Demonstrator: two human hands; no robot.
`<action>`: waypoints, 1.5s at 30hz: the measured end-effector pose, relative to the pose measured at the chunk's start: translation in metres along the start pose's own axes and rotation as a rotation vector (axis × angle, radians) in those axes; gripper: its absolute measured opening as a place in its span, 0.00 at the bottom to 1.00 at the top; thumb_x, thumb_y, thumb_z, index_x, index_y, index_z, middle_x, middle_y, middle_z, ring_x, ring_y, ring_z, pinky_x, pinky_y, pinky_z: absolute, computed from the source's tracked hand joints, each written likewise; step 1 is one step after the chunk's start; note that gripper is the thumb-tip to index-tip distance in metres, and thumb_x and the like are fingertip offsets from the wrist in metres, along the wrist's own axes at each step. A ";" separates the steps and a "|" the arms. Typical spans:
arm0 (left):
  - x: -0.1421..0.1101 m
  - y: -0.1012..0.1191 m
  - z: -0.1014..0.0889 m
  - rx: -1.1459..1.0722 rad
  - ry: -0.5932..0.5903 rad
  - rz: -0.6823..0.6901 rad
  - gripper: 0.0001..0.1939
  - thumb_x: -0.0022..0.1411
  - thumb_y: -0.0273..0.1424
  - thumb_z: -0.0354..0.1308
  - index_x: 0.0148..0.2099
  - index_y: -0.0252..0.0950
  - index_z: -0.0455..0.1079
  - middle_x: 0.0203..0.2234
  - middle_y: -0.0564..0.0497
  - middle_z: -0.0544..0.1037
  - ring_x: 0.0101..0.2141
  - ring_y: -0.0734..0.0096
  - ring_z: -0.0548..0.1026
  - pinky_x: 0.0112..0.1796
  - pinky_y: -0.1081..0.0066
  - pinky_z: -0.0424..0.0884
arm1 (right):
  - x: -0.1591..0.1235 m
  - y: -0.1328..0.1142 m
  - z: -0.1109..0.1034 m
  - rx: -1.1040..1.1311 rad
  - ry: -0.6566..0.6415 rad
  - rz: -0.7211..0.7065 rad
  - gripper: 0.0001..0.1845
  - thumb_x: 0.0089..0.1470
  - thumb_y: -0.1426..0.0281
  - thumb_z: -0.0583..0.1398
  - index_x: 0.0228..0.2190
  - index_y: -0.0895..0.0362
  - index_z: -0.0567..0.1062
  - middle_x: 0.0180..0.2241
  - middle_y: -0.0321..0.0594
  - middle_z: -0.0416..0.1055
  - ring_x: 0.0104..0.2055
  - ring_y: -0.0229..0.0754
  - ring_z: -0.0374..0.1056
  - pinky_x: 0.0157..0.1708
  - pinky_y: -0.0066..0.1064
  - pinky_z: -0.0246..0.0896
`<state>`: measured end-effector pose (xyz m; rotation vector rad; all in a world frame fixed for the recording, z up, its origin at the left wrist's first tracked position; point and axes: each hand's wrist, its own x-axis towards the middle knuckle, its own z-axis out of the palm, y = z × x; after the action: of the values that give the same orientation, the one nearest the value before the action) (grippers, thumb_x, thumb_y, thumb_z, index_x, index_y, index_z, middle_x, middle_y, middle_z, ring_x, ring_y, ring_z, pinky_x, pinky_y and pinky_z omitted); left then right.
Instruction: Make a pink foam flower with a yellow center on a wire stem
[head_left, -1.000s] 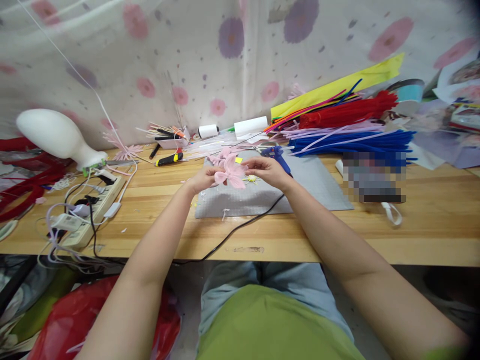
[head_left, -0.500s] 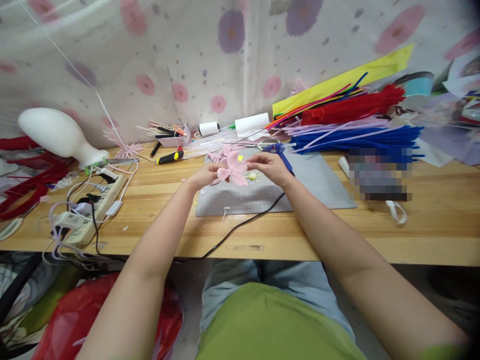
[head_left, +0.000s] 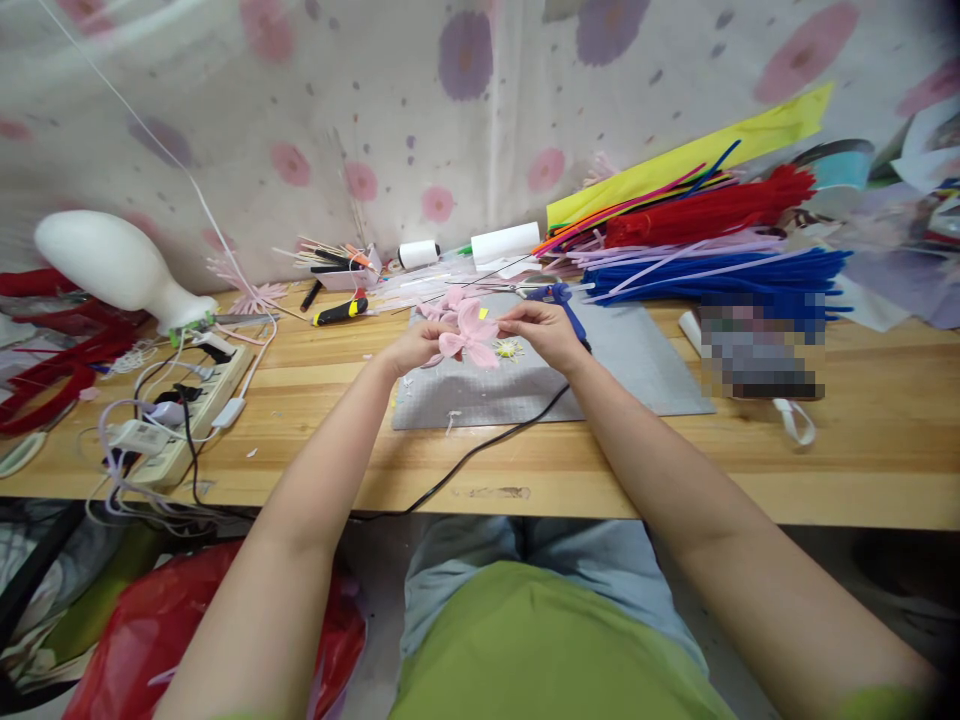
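My left hand and my right hand meet over a grey mat on the wooden table. Between them they hold a pink pipe-cleaner flower, each hand with fingers pinched on a petal. A small yellow flower centre lies on the mat just below my right fingers. More pink petals lie behind the flower. A blue glue gun rests behind my right hand, its black cord trailing off the table's front edge.
Bundles of blue, red and lilac pipe cleaners lie at the back right under a yellow sheet. A white foam head form and a power strip with cables sit left. A cutter and white spools are behind.
Both hands stay on the pink flower and shift it only slightly; the view has tilted a little. Nothing was let go.
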<state>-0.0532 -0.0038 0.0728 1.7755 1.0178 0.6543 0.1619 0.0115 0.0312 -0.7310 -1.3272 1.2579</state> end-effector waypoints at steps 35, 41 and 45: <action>0.001 0.001 0.002 0.228 -0.023 0.023 0.07 0.49 0.28 0.55 0.24 0.31 0.73 0.20 0.53 0.74 0.25 0.76 0.67 0.32 0.74 0.63 | -0.006 -0.003 -0.003 -0.048 -0.068 0.266 0.19 0.32 0.59 0.72 0.20 0.61 0.75 0.19 0.39 0.74 0.21 0.35 0.69 0.24 0.27 0.69; -0.003 0.002 0.006 0.173 -0.011 0.017 0.07 0.49 0.27 0.55 0.23 0.32 0.71 0.18 0.54 0.72 0.23 0.77 0.66 0.30 0.76 0.63 | -0.006 -0.007 -0.006 0.026 -0.077 0.431 0.22 0.43 0.54 0.66 0.25 0.62 0.75 0.23 0.45 0.75 0.24 0.40 0.71 0.26 0.30 0.70; -0.001 -0.001 0.013 0.173 -0.027 0.042 0.07 0.50 0.29 0.55 0.23 0.32 0.70 0.19 0.54 0.73 0.25 0.76 0.68 0.30 0.76 0.63 | -0.009 -0.004 0.002 0.137 -0.175 0.425 0.15 0.40 0.64 0.69 0.29 0.60 0.75 0.27 0.40 0.75 0.29 0.37 0.72 0.33 0.28 0.68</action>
<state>-0.0438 -0.0106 0.0667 1.9550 1.0471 0.5812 0.1627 0.0016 0.0327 -0.8477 -1.2457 1.7680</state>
